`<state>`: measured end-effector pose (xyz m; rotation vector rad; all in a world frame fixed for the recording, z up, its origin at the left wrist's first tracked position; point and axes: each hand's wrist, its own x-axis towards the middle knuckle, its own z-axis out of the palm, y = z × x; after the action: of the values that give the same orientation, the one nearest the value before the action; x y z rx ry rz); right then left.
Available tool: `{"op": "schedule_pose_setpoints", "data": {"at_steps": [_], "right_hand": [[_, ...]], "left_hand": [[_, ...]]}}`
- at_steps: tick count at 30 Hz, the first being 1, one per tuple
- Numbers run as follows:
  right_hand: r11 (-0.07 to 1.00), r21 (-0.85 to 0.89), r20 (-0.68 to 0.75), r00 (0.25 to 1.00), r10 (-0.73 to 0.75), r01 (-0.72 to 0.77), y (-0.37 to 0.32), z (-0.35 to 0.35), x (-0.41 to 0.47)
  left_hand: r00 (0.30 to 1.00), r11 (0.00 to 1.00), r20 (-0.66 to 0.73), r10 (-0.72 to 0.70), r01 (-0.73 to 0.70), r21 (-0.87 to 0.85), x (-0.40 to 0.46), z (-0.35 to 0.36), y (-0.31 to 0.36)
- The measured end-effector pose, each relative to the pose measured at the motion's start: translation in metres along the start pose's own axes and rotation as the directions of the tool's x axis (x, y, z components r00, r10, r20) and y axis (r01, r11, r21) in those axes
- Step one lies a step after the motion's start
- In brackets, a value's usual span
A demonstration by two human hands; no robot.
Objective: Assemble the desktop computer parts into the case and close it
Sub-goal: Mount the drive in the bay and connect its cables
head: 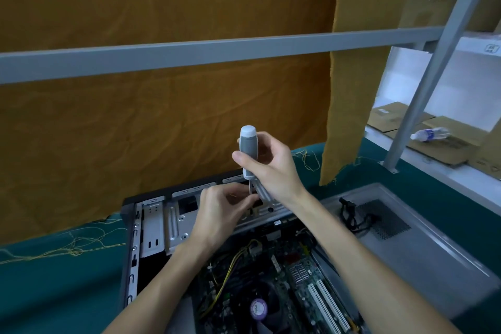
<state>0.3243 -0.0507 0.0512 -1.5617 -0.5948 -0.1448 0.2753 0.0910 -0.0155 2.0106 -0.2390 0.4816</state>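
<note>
Motherboard: the green circuit board [273, 287] lies nearest me in the open case, with its round black cooler fan [257, 309], white expansion slots [325, 304] and a yellow-and-black cable bundle [230, 266] running across it. I judge it already seated, so I keep my forearms lifted off it while I work beyond.

Case: the black-and-silver desktop computer case [132, 238] lies on its side on the teal cloth-covered table [54, 293], open towards me. Its grey side panel with the mesh vent [393, 228] lies just right of it, not yet fitted.

Left hand: my left hand [217, 214] is curled over the silver metal drive bracket [173, 222] at the far end of the case, fingertips pinched beside the screwdriver tip. I cannot tell whether a screw sits between them. Its job is to steady the tip until the thread bites.

Right hand: my right hand [268, 168] is wrapped round the grey-and-white screwdriver [248, 152], thumb along the handle, shaft nearly upright and pointing down into the bracket.

How to do it well: keep the shaft square to the hole, press lightly down, turn slowly at first, and release the left fingers only once the screw holds.

Risk: a dropped screw could fall among the board's parts.

Far side: the mustard cloth backdrop [162, 116] hangs behind a grey metal rail [189, 54].
</note>
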Motion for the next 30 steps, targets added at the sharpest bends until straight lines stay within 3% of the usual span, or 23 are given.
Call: {"op": "schedule_pose_setpoints", "data": {"at_steps": [4, 7, 11, 18, 23, 25, 28, 30], "right_hand": [[0.969, 0.224, 0.138, 0.987, 0.078, -0.108, 0.001, -0.003, -0.006], [0.980, 0.188, 0.080, 0.996, 0.046, -0.060, 0.000, -0.002, -0.009], [0.999, 0.036, -0.031, 0.999, -0.013, 0.014, 0.001, 0.000, -0.013], [0.957, 0.281, 0.099, 0.994, 0.053, -0.079, -0.005, -0.006, -0.016], [0.998, 0.066, -0.057, 0.998, 0.005, -0.002, -0.008, 0.000, -0.014], [0.999, 0.034, -0.002, 1.000, -0.002, 0.002, -0.011, -0.001, -0.011], [0.987, 0.160, 0.101, 0.995, -0.006, -0.011, -0.016, -0.008, -0.005], [0.996, 0.064, 0.053, 0.996, -0.067, 0.063, -0.020, -0.011, 0.000]], "left_hand": [[0.995, 0.999, 0.088, -0.037, 0.035, 0.019, 0.001, -0.003, -0.003], [0.991, 1.000, 0.129, -0.024, 0.023, 0.010, -0.001, -0.001, 0.001], [1.000, 1.000, -0.009, 0.009, -0.009, -0.012, -0.003, 0.003, 0.004], [0.997, 0.999, 0.076, 0.001, 0.002, -0.032, -0.002, 0.005, 0.002], [0.999, 0.999, 0.005, 0.037, -0.037, -0.003, -0.004, 0.004, 0.003], [0.998, 0.998, -0.029, 0.050, -0.049, 0.026, -0.004, 0.003, 0.004], [1.000, 0.999, -0.009, 0.021, -0.021, 0.028, -0.001, 0.001, 0.000], [0.999, 1.000, 0.036, 0.003, -0.003, 0.015, -0.001, -0.001, -0.005]]}}
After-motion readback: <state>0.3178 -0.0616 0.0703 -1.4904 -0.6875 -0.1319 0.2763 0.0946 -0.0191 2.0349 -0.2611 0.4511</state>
